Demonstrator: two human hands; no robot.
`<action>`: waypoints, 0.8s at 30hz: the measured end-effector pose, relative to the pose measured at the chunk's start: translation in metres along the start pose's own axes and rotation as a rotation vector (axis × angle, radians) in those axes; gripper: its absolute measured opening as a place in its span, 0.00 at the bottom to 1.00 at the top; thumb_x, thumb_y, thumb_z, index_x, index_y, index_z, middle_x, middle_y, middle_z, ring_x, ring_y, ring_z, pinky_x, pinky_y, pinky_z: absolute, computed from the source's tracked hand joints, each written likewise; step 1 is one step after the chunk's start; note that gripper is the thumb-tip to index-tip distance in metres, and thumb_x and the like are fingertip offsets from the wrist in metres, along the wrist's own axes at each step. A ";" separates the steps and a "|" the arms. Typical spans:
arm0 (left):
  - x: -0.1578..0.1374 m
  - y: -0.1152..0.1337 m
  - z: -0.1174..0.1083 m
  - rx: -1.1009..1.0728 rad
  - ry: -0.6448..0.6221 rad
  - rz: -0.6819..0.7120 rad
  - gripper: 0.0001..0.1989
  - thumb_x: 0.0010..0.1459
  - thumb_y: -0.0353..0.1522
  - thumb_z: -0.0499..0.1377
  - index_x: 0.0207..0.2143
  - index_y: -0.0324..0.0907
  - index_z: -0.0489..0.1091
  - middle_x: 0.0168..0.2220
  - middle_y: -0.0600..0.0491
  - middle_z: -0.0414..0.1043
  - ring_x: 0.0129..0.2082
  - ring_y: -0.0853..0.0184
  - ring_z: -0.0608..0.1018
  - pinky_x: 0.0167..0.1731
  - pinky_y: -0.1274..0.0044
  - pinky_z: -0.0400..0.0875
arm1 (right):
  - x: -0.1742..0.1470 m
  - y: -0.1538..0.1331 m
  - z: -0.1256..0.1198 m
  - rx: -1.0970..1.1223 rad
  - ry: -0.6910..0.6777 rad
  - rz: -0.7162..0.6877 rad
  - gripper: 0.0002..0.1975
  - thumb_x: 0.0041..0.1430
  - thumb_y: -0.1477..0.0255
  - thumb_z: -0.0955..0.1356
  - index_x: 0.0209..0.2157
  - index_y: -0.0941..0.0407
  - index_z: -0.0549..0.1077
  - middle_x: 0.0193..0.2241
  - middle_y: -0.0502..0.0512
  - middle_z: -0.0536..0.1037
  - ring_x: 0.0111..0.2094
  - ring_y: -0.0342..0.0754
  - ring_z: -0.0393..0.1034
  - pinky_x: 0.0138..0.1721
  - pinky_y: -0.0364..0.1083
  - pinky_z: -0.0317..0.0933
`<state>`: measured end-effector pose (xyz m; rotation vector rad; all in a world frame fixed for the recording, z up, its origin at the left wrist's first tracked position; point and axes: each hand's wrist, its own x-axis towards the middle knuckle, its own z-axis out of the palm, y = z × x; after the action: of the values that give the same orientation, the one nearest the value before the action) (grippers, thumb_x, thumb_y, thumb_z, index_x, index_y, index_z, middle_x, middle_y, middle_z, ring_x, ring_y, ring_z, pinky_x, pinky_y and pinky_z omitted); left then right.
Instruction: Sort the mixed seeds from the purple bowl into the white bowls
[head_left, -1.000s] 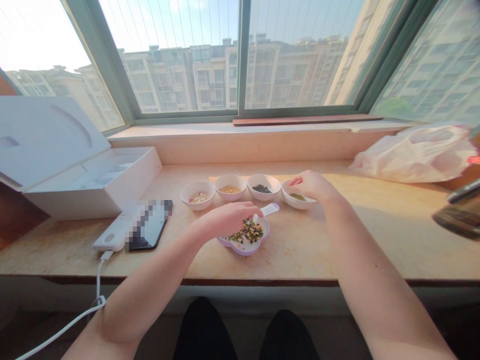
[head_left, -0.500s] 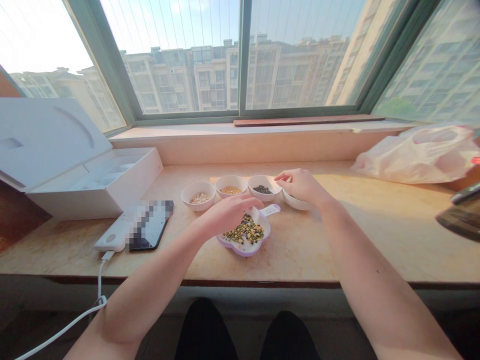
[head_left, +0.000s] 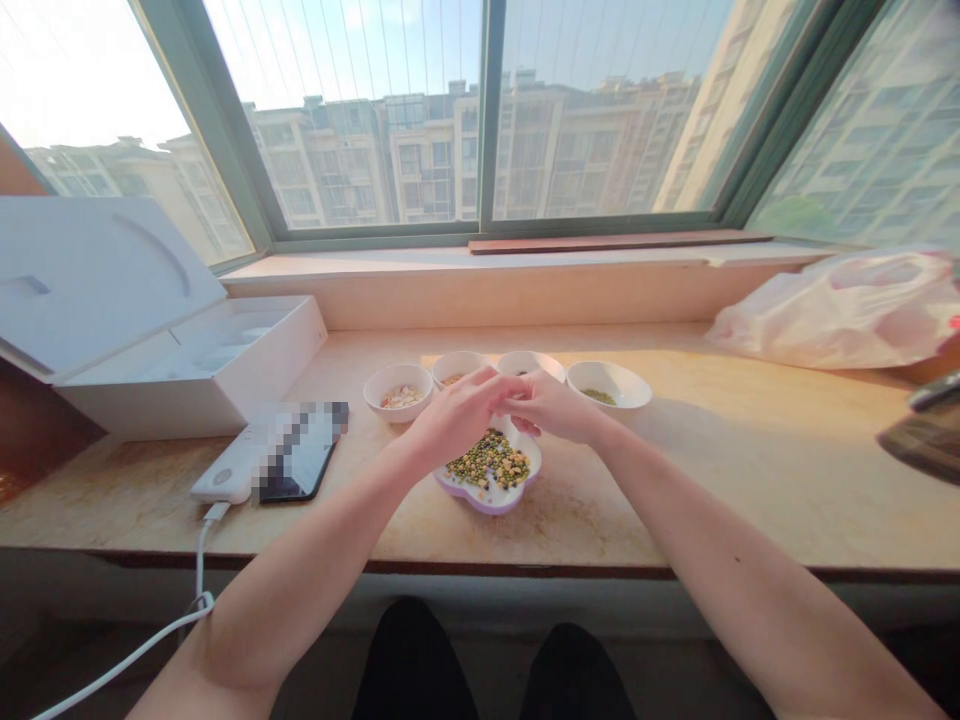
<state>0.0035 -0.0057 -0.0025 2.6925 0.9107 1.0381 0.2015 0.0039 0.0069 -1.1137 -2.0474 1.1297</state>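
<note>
I see from afar an open white box (head_left: 165, 408), phone (head_left: 304, 468) and power bank (head_left: 225, 470) (cable (head_left: 199, 555) plugged in) at left, a plastic bag (head_left: 840, 312) at right.

Wide window (head_left: 600, 150) in grey-green frame (head_left: 489, 120), angled panes at both sides; beyond glass, pale apartment blocks (head_left: 352, 165) under blue sky (head_left: 435, 40), glare bleaching far left; reddish-brown strip (head_left: 615, 243) on white sill (head_left: 360, 262); pinkish low wall (head_left: 390, 303) beneath; marbled tan counter (head_left: 765, 470), sunlit towards right; dark space underneath
</note>
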 end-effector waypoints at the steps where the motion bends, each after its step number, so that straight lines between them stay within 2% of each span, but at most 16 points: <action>1: 0.000 0.000 0.000 0.003 -0.007 0.007 0.19 0.64 0.20 0.53 0.52 0.46 0.71 0.43 0.52 0.73 0.37 0.69 0.79 0.40 0.75 0.76 | 0.001 0.001 0.001 0.016 0.007 0.000 0.24 0.56 0.49 0.72 0.25 0.57 0.74 0.16 0.47 0.69 0.18 0.39 0.59 0.22 0.42 0.52; 4: 0.000 0.002 -0.001 0.024 -0.017 -0.021 0.18 0.64 0.22 0.54 0.53 0.46 0.70 0.47 0.51 0.73 0.40 0.67 0.79 0.42 0.73 0.77 | 0.002 0.004 0.001 0.051 0.038 0.020 0.23 0.55 0.50 0.73 0.28 0.58 0.77 0.17 0.46 0.68 0.18 0.39 0.57 0.22 0.43 0.50; 7: 0.002 0.003 -0.005 0.066 -0.019 -0.131 0.20 0.62 0.22 0.55 0.54 0.45 0.69 0.51 0.48 0.72 0.43 0.65 0.79 0.43 0.70 0.77 | 0.004 0.007 -0.001 0.045 0.120 0.006 0.21 0.52 0.52 0.74 0.31 0.58 0.79 0.21 0.49 0.72 0.21 0.40 0.61 0.24 0.43 0.53; 9: 0.003 0.003 -0.008 0.113 -0.041 -0.228 0.20 0.59 0.20 0.54 0.51 0.42 0.70 0.51 0.47 0.73 0.44 0.63 0.79 0.44 0.69 0.76 | 0.004 0.009 -0.002 0.010 0.173 -0.043 0.19 0.51 0.54 0.75 0.32 0.58 0.79 0.23 0.51 0.74 0.24 0.42 0.64 0.26 0.44 0.56; 11: 0.002 0.003 -0.012 0.160 -0.128 -0.279 0.17 0.57 0.19 0.52 0.45 0.41 0.71 0.46 0.48 0.76 0.43 0.61 0.80 0.44 0.69 0.75 | 0.005 0.010 -0.003 -0.064 0.226 -0.089 0.17 0.51 0.56 0.75 0.31 0.57 0.79 0.24 0.51 0.75 0.25 0.43 0.65 0.27 0.44 0.56; 14: 0.000 0.007 -0.018 0.184 -0.337 -0.221 0.12 0.58 0.21 0.53 0.39 0.41 0.72 0.42 0.49 0.77 0.43 0.60 0.80 0.43 0.70 0.74 | 0.005 0.012 -0.005 -0.205 0.297 -0.137 0.14 0.52 0.59 0.76 0.29 0.56 0.78 0.24 0.50 0.74 0.26 0.44 0.65 0.28 0.44 0.56; 16: -0.002 0.010 -0.021 0.184 -0.475 -0.130 0.08 0.60 0.26 0.56 0.41 0.41 0.73 0.44 0.49 0.76 0.43 0.60 0.80 0.43 0.71 0.74 | 0.004 0.012 -0.006 -0.270 0.324 -0.167 0.12 0.52 0.61 0.76 0.29 0.55 0.78 0.25 0.50 0.75 0.27 0.44 0.66 0.29 0.45 0.57; 18: -0.005 0.014 -0.023 0.166 -0.577 -0.071 0.12 0.59 0.34 0.62 0.45 0.41 0.72 0.47 0.48 0.75 0.45 0.60 0.79 0.46 0.70 0.74 | 0.004 0.013 -0.007 -0.314 0.347 -0.192 0.11 0.52 0.62 0.76 0.28 0.55 0.77 0.25 0.49 0.75 0.28 0.45 0.66 0.30 0.45 0.57; 21: -0.009 0.017 -0.025 0.125 -0.653 -0.056 0.22 0.53 0.39 0.67 0.48 0.41 0.71 0.57 0.47 0.72 0.51 0.57 0.77 0.52 0.69 0.72 | 0.005 0.013 -0.009 -0.347 0.373 -0.207 0.11 0.52 0.63 0.76 0.27 0.55 0.77 0.25 0.49 0.75 0.28 0.45 0.66 0.31 0.46 0.57; 24: -0.009 0.016 -0.025 0.140 -0.698 -0.048 0.18 0.53 0.34 0.66 0.46 0.40 0.71 0.60 0.46 0.69 0.53 0.57 0.76 0.53 0.69 0.72 | 0.005 0.011 -0.010 -0.339 0.395 -0.216 0.11 0.53 0.62 0.76 0.28 0.55 0.77 0.25 0.49 0.75 0.27 0.45 0.65 0.31 0.46 0.57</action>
<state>-0.0103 -0.0267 0.0162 2.7903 0.9029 -0.0137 0.2110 0.0161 0.0027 -1.1301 -2.0170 0.4241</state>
